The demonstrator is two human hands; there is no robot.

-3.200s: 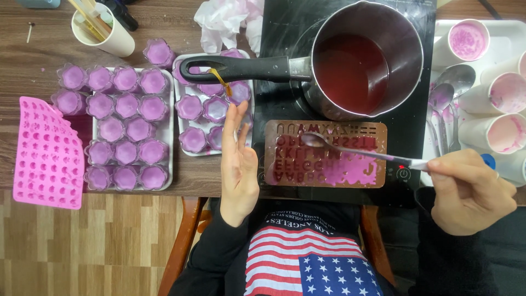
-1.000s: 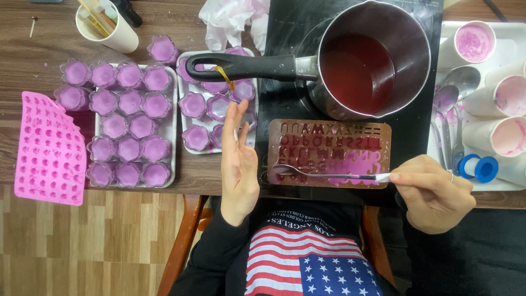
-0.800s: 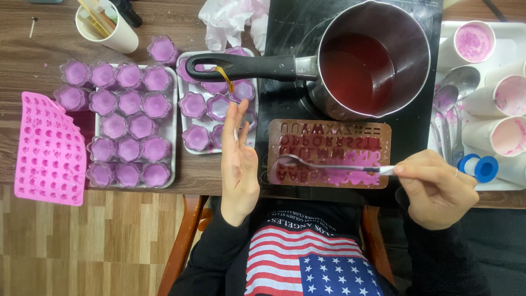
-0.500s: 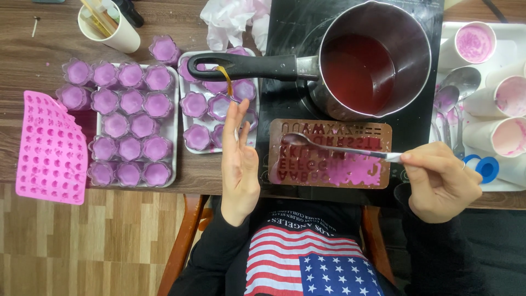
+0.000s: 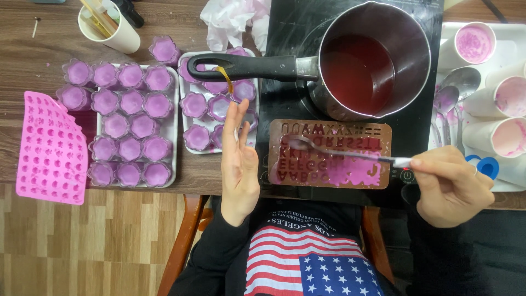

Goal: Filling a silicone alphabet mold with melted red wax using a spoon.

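Observation:
A brown letter-shaped mould (image 5: 378, 131) lies on the black hob, partly filled with pink liquid. My right hand (image 5: 452, 183) grips a metal spoon (image 5: 339, 152) by its handle; the bowl hovers over the mould's upper left letters. My left hand (image 5: 239, 159) stands on edge with flat fingers against the mould's left side, holding nothing. Behind the mould sits a steel saucepan (image 5: 372, 60) of dark red liquid, its black handle pointing left.
Two white trays (image 5: 174, 137) of small purple-filled cups stand left of the hob. A pink silicone mould (image 5: 50, 148) overhangs the table edge at far left. Paper cups (image 5: 509, 137), spoons and a blue lid lie at right. A cup of sticks (image 5: 112, 24) and crumpled tissue sit at the back.
The spoon went from the mould's lower left corner up to its upper left letters, and my right hand shifted a little to the right. My left hand stayed in place.

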